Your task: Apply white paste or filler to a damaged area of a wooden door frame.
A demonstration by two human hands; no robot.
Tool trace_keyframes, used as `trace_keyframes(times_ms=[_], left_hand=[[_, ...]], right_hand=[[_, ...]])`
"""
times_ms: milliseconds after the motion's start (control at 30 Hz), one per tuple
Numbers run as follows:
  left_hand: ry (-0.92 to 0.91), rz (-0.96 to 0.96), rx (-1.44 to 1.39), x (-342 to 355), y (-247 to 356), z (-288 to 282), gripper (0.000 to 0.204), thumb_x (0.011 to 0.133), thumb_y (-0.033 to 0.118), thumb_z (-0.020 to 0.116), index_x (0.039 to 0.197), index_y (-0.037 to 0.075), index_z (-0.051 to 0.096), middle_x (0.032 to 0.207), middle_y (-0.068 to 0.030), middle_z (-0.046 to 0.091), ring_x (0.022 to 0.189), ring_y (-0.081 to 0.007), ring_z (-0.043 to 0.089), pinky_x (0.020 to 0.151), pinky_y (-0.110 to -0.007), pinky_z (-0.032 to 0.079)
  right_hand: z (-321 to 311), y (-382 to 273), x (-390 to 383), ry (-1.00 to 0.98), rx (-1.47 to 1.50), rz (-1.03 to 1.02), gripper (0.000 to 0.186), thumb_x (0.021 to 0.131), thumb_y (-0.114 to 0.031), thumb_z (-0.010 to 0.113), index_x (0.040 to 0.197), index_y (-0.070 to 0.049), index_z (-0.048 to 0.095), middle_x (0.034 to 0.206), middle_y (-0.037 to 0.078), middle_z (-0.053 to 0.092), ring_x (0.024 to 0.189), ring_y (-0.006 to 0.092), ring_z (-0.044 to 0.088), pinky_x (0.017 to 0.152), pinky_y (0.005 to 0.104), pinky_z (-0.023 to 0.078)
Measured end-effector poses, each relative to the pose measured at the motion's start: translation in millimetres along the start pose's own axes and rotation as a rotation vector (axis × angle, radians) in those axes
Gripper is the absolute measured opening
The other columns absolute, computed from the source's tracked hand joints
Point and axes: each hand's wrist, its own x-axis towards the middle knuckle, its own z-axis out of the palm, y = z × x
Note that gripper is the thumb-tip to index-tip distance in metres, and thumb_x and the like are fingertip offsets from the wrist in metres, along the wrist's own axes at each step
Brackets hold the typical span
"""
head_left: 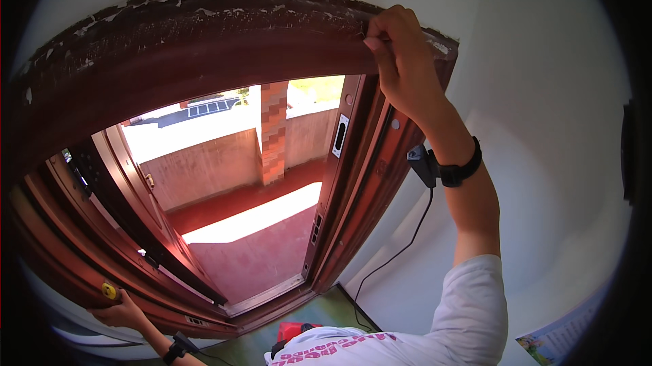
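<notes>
Head view, looking up and out through an open doorway. Right hand (401, 60) raised to the top corner of the dark red-brown door frame (204, 33), fingers curled together and pinched at the frame's upper edge; whether something thin sits between them, impossible to tell. Left hand (122, 313) low on the frame's left side, palm pressed against the wood beside a small yellow knob (109, 290), fingers partly hidden. Best done with a steady brace below and light, even pressure above. Black wrist strap (462, 169) with trailing cable. Sunlit terrace (258, 230) beyond; frame's lower end cut off.
</notes>
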Motion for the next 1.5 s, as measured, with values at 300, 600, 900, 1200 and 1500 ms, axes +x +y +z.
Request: trace_keyframes(times_ms=[300, 600, 900, 1200, 1500], left_hand=[[0.021, 0.024, 0.013, -1, -7, 9, 0.106, 0.076, 0.052, 0.072, 0.147, -0.009, 0.021, 0.135, -0.027, 0.046, 0.12, -0.0426, 0.051, 0.095, -0.052, 0.046], [0.03, 0.033, -0.003, -1, -3, 5, 0.109, 0.073, 0.045, 0.077, 0.146, -0.01, 0.019, 0.13, -0.0279, 0.047, 0.118, -0.0433, 0.051, 0.095, -0.054, 0.044], [0.067, 0.075, -0.044, 0, -3, 3, 0.105, 0.073, 0.048, 0.076, 0.143, -0.01, 0.025, 0.128, -0.0275, 0.05, 0.116, -0.0434, 0.053, 0.093, -0.053, 0.046], [-0.001, 0.016, -0.143, -3, -9, 11, 0.104, 0.074, 0.048, 0.076, 0.142, -0.013, 0.025, 0.13, -0.0288, 0.048, 0.118, -0.0457, 0.05, 0.095, -0.055, 0.044], [0.062, 0.091, -0.067, -7, -3, 4, 0.111, 0.07, 0.044, 0.081, 0.145, -0.01, 0.02, 0.132, -0.0286, 0.045, 0.12, -0.0459, 0.047, 0.097, -0.057, 0.04]], right_hand=[[-1, -9, -17, 0.06, 0.183, 0.161, 0.018, 0.088, -0.003, 0.065, 0.1, -0.005, 0.052, 0.087, 0.006, 0.055, 0.079, 0.0177, 0.055, 0.068, 0.0279, 0.046], [-8, -28, 3, -0.038, 0.018, 0.374, 0.015, 0.09, -0.016, 0.068, 0.091, -0.002, 0.06, 0.068, 0.007, 0.061, 0.059, 0.0144, 0.056, 0.058, 0.0271, 0.046], [-16, -36, 29, -0.127, -0.034, 0.36, 0.011, 0.091, -0.012, 0.063, 0.093, -0.001, 0.062, 0.074, 0.008, 0.066, 0.064, 0.0163, 0.062, 0.061, 0.0292, 0.05], [-35, -47, 45, -0.145, -0.056, 0.369, 0.016, 0.094, -0.018, 0.062, 0.093, -0.002, 0.065, 0.072, 0.003, 0.065, 0.063, 0.0101, 0.059, 0.059, 0.0249, 0.045], [-44, -27, 20, -0.145, 0.007, 0.471, 0.016, 0.092, -0.018, 0.065, 0.095, -0.003, 0.067, 0.078, 0.001, 0.064, 0.069, 0.0083, 0.057, 0.06, 0.0231, 0.045]])
